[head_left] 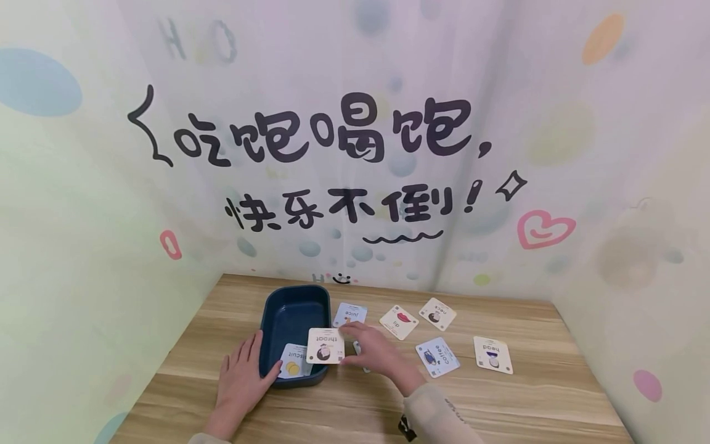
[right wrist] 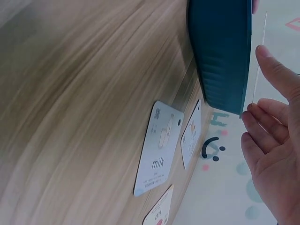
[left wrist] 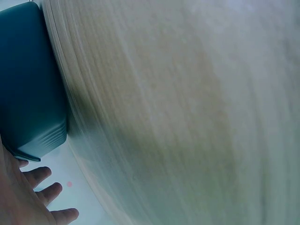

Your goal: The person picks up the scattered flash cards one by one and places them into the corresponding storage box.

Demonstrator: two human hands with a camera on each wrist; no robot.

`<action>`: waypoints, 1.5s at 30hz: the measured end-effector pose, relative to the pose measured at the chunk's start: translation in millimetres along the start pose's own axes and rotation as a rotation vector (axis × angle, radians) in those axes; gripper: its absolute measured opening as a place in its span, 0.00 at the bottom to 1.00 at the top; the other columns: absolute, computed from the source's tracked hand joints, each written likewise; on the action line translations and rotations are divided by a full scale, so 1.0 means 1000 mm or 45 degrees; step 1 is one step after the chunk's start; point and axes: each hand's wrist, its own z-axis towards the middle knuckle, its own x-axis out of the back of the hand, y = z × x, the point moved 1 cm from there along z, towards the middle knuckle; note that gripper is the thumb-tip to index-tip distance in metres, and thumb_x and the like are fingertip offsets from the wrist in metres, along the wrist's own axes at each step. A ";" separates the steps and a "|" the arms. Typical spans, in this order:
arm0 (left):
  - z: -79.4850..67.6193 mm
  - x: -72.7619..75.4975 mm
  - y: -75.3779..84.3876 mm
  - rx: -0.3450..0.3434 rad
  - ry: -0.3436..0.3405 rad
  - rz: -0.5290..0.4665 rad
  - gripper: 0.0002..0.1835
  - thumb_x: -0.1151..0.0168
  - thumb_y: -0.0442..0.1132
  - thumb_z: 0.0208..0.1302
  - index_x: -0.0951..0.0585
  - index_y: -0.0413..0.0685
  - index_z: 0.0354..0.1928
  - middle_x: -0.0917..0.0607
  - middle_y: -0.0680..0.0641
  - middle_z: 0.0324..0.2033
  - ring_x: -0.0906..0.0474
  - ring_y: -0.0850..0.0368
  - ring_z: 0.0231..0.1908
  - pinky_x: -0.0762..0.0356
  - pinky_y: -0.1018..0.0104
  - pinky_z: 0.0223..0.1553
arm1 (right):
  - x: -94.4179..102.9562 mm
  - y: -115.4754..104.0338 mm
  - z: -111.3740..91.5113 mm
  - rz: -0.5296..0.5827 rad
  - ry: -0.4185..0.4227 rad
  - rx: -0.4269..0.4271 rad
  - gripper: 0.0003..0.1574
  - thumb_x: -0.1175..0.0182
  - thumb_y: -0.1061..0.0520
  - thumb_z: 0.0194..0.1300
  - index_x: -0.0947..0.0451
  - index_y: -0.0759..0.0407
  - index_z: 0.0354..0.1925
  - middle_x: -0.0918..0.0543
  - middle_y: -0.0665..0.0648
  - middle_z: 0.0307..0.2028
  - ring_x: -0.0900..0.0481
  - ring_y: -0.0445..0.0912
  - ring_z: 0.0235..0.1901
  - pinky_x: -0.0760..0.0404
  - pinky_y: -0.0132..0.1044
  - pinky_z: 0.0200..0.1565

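Head view: throat card [head_left: 325,346] sits over the right rim of the tray [head_left: 294,317], its right edge pinched by the right hand [head_left: 374,351]; left hand [head_left: 244,373] steadies the tray's left side, fingers spread. Left wrist view: those fingers extend straight beside the tray. Right wrist view: throat card shows edge-on between thumb and fingertips. Expected handling: light, stiff, slightly slippery, creasable; grip by the edges.
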 end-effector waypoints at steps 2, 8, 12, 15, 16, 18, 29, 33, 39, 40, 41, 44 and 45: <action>0.000 0.000 0.000 0.000 0.000 0.001 0.49 0.43 0.66 0.64 0.43 0.43 0.77 0.34 0.33 0.71 0.40 0.33 0.71 0.45 0.28 0.68 | 0.000 -0.002 0.001 0.006 -0.006 0.005 0.43 0.26 0.44 0.56 0.27 0.58 0.66 0.25 0.59 0.67 0.28 0.54 0.68 0.27 0.48 0.67; 0.000 0.000 0.001 0.008 -0.009 0.004 0.49 0.44 0.66 0.64 0.44 0.43 0.77 0.35 0.33 0.72 0.41 0.33 0.71 0.45 0.28 0.69 | -0.006 -0.008 0.006 -0.038 0.006 0.049 0.43 0.27 0.44 0.56 0.26 0.59 0.65 0.24 0.58 0.66 0.27 0.54 0.67 0.25 0.46 0.66; 0.000 0.001 0.002 0.013 -0.014 0.000 0.49 0.43 0.66 0.64 0.44 0.43 0.77 0.35 0.33 0.72 0.41 0.33 0.71 0.45 0.28 0.69 | -0.011 -0.011 0.009 -0.072 0.021 0.056 0.43 0.26 0.44 0.56 0.26 0.59 0.65 0.23 0.58 0.65 0.25 0.53 0.66 0.24 0.44 0.65; -0.001 0.001 0.001 0.012 -0.016 -0.002 0.49 0.43 0.66 0.64 0.44 0.43 0.77 0.35 0.33 0.72 0.41 0.33 0.71 0.45 0.28 0.69 | -0.014 -0.015 0.011 -0.087 0.028 0.038 0.44 0.26 0.44 0.56 0.27 0.59 0.66 0.23 0.57 0.65 0.24 0.52 0.65 0.25 0.43 0.65; -0.001 0.001 0.001 0.011 -0.016 -0.002 0.49 0.43 0.66 0.64 0.44 0.43 0.77 0.35 0.33 0.72 0.41 0.33 0.71 0.45 0.28 0.69 | -0.015 -0.017 0.012 -0.088 0.027 0.029 0.44 0.26 0.44 0.56 0.27 0.59 0.66 0.23 0.57 0.65 0.25 0.52 0.65 0.25 0.43 0.65; -0.001 0.001 0.001 0.010 -0.015 -0.002 0.49 0.43 0.66 0.64 0.44 0.43 0.77 0.35 0.33 0.72 0.41 0.33 0.71 0.45 0.28 0.69 | -0.016 -0.019 0.012 -0.083 0.020 0.007 0.44 0.26 0.43 0.56 0.27 0.58 0.66 0.24 0.56 0.66 0.25 0.51 0.65 0.25 0.42 0.65; -0.001 0.001 0.002 0.006 -0.007 -0.010 0.49 0.44 0.66 0.64 0.44 0.43 0.77 0.35 0.33 0.72 0.41 0.33 0.71 0.44 0.28 0.68 | -0.020 -0.027 0.015 -0.093 -0.008 -0.065 0.45 0.26 0.41 0.54 0.26 0.54 0.66 0.24 0.54 0.66 0.24 0.48 0.64 0.23 0.41 0.63; -0.001 0.001 0.001 0.003 0.001 -0.008 0.49 0.43 0.66 0.64 0.43 0.43 0.77 0.34 0.33 0.71 0.41 0.33 0.71 0.44 0.28 0.68 | -0.021 -0.028 0.015 -0.090 -0.014 -0.076 0.45 0.26 0.40 0.55 0.26 0.54 0.66 0.24 0.54 0.66 0.24 0.48 0.64 0.23 0.40 0.64; -0.001 0.001 0.001 0.001 0.006 -0.011 0.49 0.43 0.66 0.64 0.43 0.43 0.76 0.34 0.33 0.71 0.40 0.33 0.71 0.44 0.28 0.68 | -0.021 -0.030 0.016 -0.094 -0.015 -0.075 0.45 0.27 0.40 0.55 0.26 0.54 0.66 0.24 0.54 0.65 0.23 0.48 0.64 0.22 0.40 0.63; -0.001 0.001 0.001 0.001 0.005 -0.013 0.49 0.43 0.66 0.64 0.43 0.43 0.76 0.34 0.33 0.71 0.40 0.33 0.71 0.44 0.28 0.68 | -0.021 -0.030 0.016 -0.097 -0.014 -0.074 0.45 0.27 0.40 0.55 0.26 0.55 0.66 0.24 0.54 0.65 0.23 0.48 0.64 0.22 0.39 0.63; -0.001 0.001 0.002 0.002 0.004 -0.014 0.49 0.43 0.66 0.64 0.43 0.43 0.76 0.34 0.33 0.71 0.40 0.33 0.71 0.44 0.28 0.68 | -0.021 -0.030 0.016 -0.099 -0.013 -0.074 0.45 0.27 0.40 0.55 0.26 0.55 0.66 0.24 0.54 0.66 0.23 0.48 0.64 0.22 0.39 0.63; -0.001 0.002 0.002 0.001 0.004 -0.016 0.48 0.43 0.66 0.64 0.43 0.43 0.76 0.34 0.33 0.71 0.40 0.33 0.71 0.44 0.27 0.68 | -0.020 -0.030 0.016 -0.103 -0.011 -0.073 0.45 0.27 0.40 0.55 0.27 0.55 0.66 0.24 0.54 0.66 0.23 0.48 0.64 0.22 0.39 0.62; -0.001 0.002 0.002 0.002 0.003 -0.017 0.48 0.43 0.66 0.64 0.43 0.43 0.76 0.34 0.33 0.71 0.40 0.33 0.71 0.44 0.28 0.68 | -0.020 -0.030 0.016 -0.101 -0.011 -0.072 0.45 0.27 0.40 0.55 0.27 0.55 0.66 0.24 0.54 0.66 0.23 0.48 0.64 0.22 0.39 0.62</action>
